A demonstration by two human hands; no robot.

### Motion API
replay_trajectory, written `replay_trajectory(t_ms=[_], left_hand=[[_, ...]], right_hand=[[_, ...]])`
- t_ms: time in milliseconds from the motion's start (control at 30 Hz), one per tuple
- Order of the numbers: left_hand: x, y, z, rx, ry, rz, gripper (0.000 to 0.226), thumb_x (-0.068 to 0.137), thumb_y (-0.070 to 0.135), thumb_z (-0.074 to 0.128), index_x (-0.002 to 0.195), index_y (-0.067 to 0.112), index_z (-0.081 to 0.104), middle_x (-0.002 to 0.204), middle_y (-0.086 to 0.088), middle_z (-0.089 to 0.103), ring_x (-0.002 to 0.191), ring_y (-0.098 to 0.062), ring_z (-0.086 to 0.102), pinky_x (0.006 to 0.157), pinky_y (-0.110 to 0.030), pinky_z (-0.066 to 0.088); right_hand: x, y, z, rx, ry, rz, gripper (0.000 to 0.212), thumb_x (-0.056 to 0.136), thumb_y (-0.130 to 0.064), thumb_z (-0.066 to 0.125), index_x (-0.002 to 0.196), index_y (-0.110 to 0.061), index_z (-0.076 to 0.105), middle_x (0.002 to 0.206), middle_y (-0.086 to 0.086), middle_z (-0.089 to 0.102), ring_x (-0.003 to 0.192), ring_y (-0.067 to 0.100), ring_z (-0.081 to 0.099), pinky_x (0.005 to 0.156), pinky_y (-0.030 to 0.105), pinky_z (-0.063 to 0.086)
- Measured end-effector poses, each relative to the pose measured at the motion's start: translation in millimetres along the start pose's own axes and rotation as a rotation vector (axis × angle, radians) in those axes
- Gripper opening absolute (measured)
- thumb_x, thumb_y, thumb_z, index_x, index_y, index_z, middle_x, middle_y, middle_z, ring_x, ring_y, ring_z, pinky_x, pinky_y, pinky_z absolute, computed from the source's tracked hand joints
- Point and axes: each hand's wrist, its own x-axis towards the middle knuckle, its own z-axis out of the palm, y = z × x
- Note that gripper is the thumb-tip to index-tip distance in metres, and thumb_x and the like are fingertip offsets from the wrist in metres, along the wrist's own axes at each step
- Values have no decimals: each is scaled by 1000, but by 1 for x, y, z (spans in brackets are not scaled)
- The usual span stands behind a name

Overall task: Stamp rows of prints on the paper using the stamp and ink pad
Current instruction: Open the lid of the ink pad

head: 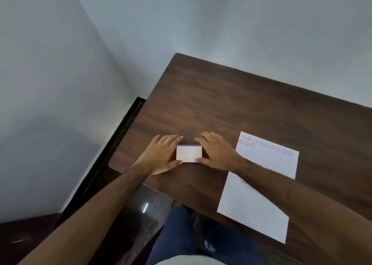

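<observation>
A small ink pad box (189, 153), white on top with a purple far edge, lies on the brown table. My left hand (161, 155) grips its left side and my right hand (217, 153) grips its right side, thumbs at the near corners. To the right lies a white sheet of paper (259, 196) with a row of round prints (267, 145) along its far edge and a short second row under it at the left. My right forearm crosses over the paper. No stamp is visible.
The wooden table (231, 103) stands in a corner between grey walls; its left edge and rounded near-left corner are close to my left hand. Below the near edge are my blue-jeaned legs (181, 234) and a dark polished floor.
</observation>
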Motion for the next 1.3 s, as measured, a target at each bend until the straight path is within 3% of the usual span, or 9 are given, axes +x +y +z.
replay_trajectory(t_ms=[133,267,500,733,833,933,1067,1167,1300], left_hand=[[6,-1,14,-73,24,52,74,89,62,49,150,24,33,151,0,43,137,-21,40,109,-43,35],[12,-11,32,-70,135,165,57,92,57,48,137,24,49,139,-1,51,127,-21,48,101,-41,39],[14,-20,62,-144,261,206,55,92,58,51,137,26,52,140,-1,51,129,-18,43,103,-38,37],[18,-23,77,-254,405,202,54,88,56,63,133,28,56,135,7,55,124,-13,49,99,-35,38],[16,-22,75,-345,405,154,65,83,57,68,140,34,47,134,18,53,124,-1,45,103,-33,37],[14,-20,73,-512,380,100,90,76,50,80,149,44,27,126,27,53,120,12,39,104,-27,36],[13,-21,80,-628,412,57,118,67,45,89,151,54,7,120,27,50,115,15,40,102,-19,35],[16,-25,84,-640,441,117,125,66,44,90,154,47,1,115,19,60,112,6,53,97,-8,32],[17,-28,87,-656,466,159,127,65,47,89,155,43,0,114,14,66,105,-7,61,90,-4,35]], right_hand=[[1,3,19,6,4,-22,61,88,-57,58,137,-21,49,141,3,52,124,20,50,106,34,39],[8,14,32,-14,57,-86,49,89,-50,61,127,-19,62,129,4,58,116,21,54,99,37,47],[11,21,42,-26,82,-177,50,90,-46,64,132,-19,61,140,4,56,127,20,49,103,31,43],[13,29,42,-134,153,-305,45,92,-48,58,124,-18,66,129,3,65,117,19,56,96,32,48],[14,30,36,-150,192,-326,42,94,-48,48,119,-20,69,118,-2,71,111,16,60,89,34,53],[20,28,25,-198,239,-359,40,97,-43,39,110,-21,71,103,-3,73,100,17,63,82,37,54],[29,24,15,-294,390,-438,31,99,-28,49,80,-11,68,74,-1,61,72,20,56,70,33,46],[30,24,5,-162,452,-370,28,99,-23,55,78,-8,65,75,-3,52,68,13,48,67,25,35],[25,15,-9,-3,529,-152,31,101,-22,53,71,-15,58,67,-5,52,61,11,47,60,25,30]])
